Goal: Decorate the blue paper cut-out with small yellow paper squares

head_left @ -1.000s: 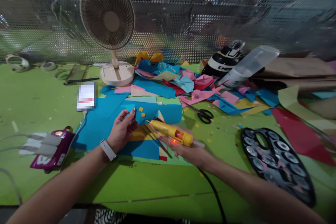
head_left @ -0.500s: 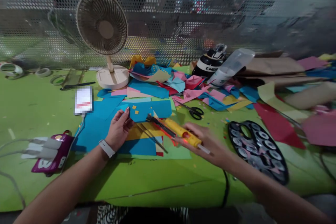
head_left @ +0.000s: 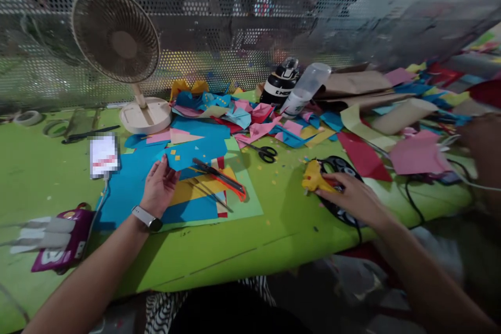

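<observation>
Blue paper (head_left: 199,150) bearing small yellow squares (head_left: 177,157) is pinched in our left hand (head_left: 159,185), above other paper sheets (head_left: 195,211); our right hand (head_left: 350,194) grips a yellow glue gun (head_left: 316,178) beside the black palette (head_left: 341,164). On the white band (head_left: 277,91) of the black bottle (head_left: 279,81) we make out an E, other letters blurred.

Free table (head_left: 284,222) between green sheet (head_left: 251,205) and glue gun (head_left: 313,177); scissors (head_left: 261,151) obstruct far end.
</observation>
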The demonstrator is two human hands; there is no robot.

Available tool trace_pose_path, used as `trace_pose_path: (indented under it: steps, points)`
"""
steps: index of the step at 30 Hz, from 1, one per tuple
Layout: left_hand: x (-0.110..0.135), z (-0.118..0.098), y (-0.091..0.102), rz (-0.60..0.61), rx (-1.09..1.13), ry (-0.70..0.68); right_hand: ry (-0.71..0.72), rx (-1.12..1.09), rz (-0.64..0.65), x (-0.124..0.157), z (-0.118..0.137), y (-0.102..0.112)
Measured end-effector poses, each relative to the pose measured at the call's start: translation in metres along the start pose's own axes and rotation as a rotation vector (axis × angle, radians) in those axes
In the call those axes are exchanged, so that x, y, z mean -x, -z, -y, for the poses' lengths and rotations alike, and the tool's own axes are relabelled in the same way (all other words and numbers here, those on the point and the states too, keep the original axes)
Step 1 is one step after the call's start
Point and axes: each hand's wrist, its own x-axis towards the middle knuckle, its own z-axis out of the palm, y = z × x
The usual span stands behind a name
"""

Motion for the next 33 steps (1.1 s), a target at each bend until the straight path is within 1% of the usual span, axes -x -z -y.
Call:
trace_pose_path:
  steps: [3, 6, 9, 11, 13, 14, 15, 16, 17, 18, 19, 20, 22, 24, 26, 29, 31, 33]
  points:
    - [-0.001, -0.002, -0.001, -0.021, 0.007, 0.002, 0.036, 0.002, -0.004, 0.0, -0.007, -0.002]
    - [-0.002, -0.004, -0.002, -0.036, 0.013, 0.01, 0.048, 0.043, -0.016, 0.0, -0.014, 0.001]
    - [-0.002, -0.005, -0.001, -0.046, 0.015, 0.02, 0.067, 0.148, -0.042, 0.001, -0.01, 0.006]
    - [-0.003, -0.005, -0.001, -0.055, 0.015, 0.029, 0.062, 0.223, -0.114, 0.001, 0.008, 0.008]
    - [-0.004, -0.004, 0.001, -0.063, 0.015, 0.038, 0.069, 0.223, -0.204, 0.0, 0.04, 0.006]
    - [-0.005, -0.004, 0.001, -0.065, 0.016, 0.04, 0.105, 0.165, -0.209, -0.001, 0.061, 0.003]
    - [-0.006, -0.004, 0.002, -0.067, 0.016, 0.041, 0.15, 0.074, -0.156, -0.003, 0.083, -0.002]
    - [-0.006, -0.003, 0.003, -0.067, 0.016, 0.042, 0.177, -0.027, -0.056, -0.004, 0.105, -0.008]
    - [-0.006, -0.003, 0.003, -0.068, 0.015, 0.041, 0.192, -0.115, 0.071, -0.006, 0.127, -0.015]
    - [-0.007, -0.003, 0.004, -0.069, 0.014, 0.042, 0.198, -0.157, 0.194, -0.008, 0.146, -0.022]
    - [-0.007, -0.002, 0.004, -0.07, 0.013, 0.043, 0.204, -0.149, 0.284, -0.01, 0.163, -0.028]
    - [-0.007, -0.002, 0.004, -0.071, 0.013, 0.046, 0.22, -0.099, 0.325, -0.012, 0.176, -0.034]
    - [-0.006, -0.002, 0.004, -0.074, 0.016, 0.049, 0.247, -0.005, 0.383, -0.016, 0.194, -0.043]
    - [-0.006, -0.002, 0.004, -0.077, 0.019, 0.054, 0.254, 0.038, 0.411, -0.019, 0.199, -0.046]
    - [-0.006, -0.003, 0.003, -0.083, 0.019, 0.063, 0.224, 0.03, 0.428, -0.023, 0.199, -0.046]
    - [-0.006, -0.005, 0.003, -0.104, 0.02, 0.086, 0.162, -0.031, 0.398, -0.027, 0.194, -0.044]
    - [-0.006, -0.005, 0.003, -0.122, 0.027, 0.1, 0.13, -0.182, 0.375, -0.03, 0.19, -0.042]
    - [-0.007, -0.005, 0.003, -0.126, 0.034, 0.104, 0.091, -0.44, 0.357, -0.034, 0.186, -0.04]
